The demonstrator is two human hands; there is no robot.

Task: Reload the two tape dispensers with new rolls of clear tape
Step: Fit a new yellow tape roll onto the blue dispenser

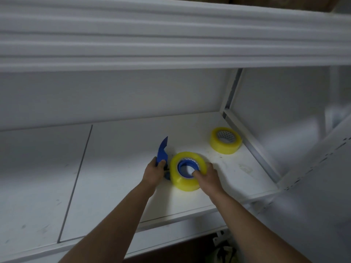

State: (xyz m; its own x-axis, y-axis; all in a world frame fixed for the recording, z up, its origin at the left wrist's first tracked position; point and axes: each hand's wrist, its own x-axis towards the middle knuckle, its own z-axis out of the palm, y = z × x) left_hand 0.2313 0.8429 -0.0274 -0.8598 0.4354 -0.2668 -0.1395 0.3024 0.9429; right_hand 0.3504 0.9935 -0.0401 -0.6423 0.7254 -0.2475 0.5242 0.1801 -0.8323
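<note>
A blue tape dispenser (162, 150) lies on the white shelf (117, 168), its pointed blade end sticking up and away from me. A yellowish clear tape roll (180, 181) sits around the dispenser's blue hub. My left hand (154, 172) grips the dispenser's blue handle just left of the roll. My right hand (206, 175) holds the roll's right side, thumb pressed at the hub. A second tape roll (226, 140) lies flat on the shelf toward the back right corner, apart from both hands. Only one dispenser is visible.
A stack of white foam sheets (171, 35) lies overhead on the upper shelf. A white side wall (275, 103) closes the shelf on the right. A dark seam (76, 183) runs across the shelf board at the left. The shelf's front edge (171, 230) is near my forearms.
</note>
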